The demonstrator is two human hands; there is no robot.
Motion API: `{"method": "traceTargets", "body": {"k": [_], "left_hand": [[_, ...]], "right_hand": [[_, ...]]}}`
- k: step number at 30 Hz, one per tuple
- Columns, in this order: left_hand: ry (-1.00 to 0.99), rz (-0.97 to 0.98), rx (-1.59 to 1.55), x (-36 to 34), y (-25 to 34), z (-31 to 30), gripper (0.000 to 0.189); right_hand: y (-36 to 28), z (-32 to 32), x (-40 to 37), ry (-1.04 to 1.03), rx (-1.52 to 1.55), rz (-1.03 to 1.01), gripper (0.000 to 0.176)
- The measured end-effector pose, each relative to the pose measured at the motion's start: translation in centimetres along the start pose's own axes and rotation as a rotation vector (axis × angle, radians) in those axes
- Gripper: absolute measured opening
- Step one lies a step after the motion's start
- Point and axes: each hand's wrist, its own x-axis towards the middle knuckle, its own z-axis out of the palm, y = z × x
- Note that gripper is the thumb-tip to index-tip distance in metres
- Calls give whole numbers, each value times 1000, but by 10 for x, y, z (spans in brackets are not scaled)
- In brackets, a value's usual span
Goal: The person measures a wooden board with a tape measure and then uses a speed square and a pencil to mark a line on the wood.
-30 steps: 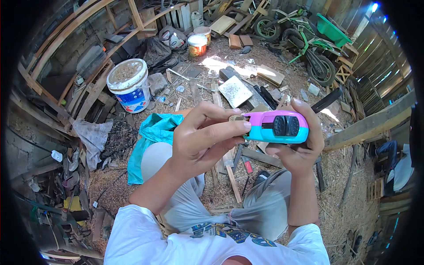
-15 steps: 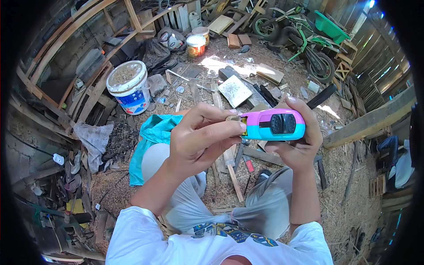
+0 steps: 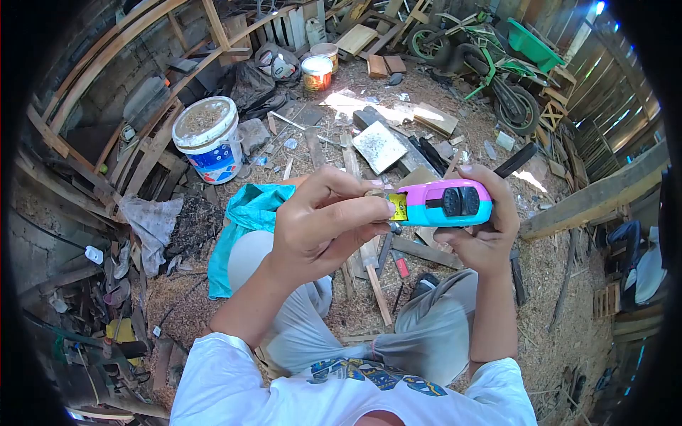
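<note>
A pink and turquoise tape measure [image 3: 433, 202] with a black slider is held up in front of my chest. My right hand [image 3: 486, 220] is wrapped round its right end, fingers over the top and thumb below. At the left, my left hand [image 3: 320, 220] pinches the end of the yellow blade [image 3: 400, 208], a short length of which shows between the fingers and the case. Also by the left fingertips is a small brownish piece [image 3: 374, 192], mostly hidden; I cannot make out what it is.
A turquoise sack [image 3: 249, 206] lies beside my knee. Beyond it stand a large white bucket [image 3: 207, 138] and a smaller paint bucket [image 3: 317, 73]. A white-topped block [image 3: 379, 147] and wood scraps cover the sawdust floor. A green motorbike [image 3: 490, 71] and a wooden beam [image 3: 597, 188] are to the right.
The tape measure's case has shifted slightly right with my right hand, so more yellow blade shows. My left hand has stayed almost in place.
</note>
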Motion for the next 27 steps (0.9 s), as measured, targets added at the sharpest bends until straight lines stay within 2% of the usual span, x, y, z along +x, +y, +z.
{"method": "traceTargets", "body": {"k": [3,9,12,16,18,22,27], "left_hand": [[-25,6,40,-1,0,-2,33],[-64,8,62,-2,-11,5,34],[-92,-17,80,-5,-17,10,33],[-121,-66,41,-10,-20,21,38],[-102,-112,-5,-13,-20,30,38],[-92,-91,33,-14,-13,34,38],[38,-153,-7,-31,-14,19,36]], "right_hand": [[-2,0,-4,18,44,73,88],[-2,-9,-1,-56,-128,30,79],[2,-13,1,-109,-120,115,71],[7,-21,-9,-120,-87,213,71],[7,-28,-11,-164,-87,291,69],[7,-37,-18,-189,-141,287,68],[9,-41,-19,-289,-297,288,61]]}}
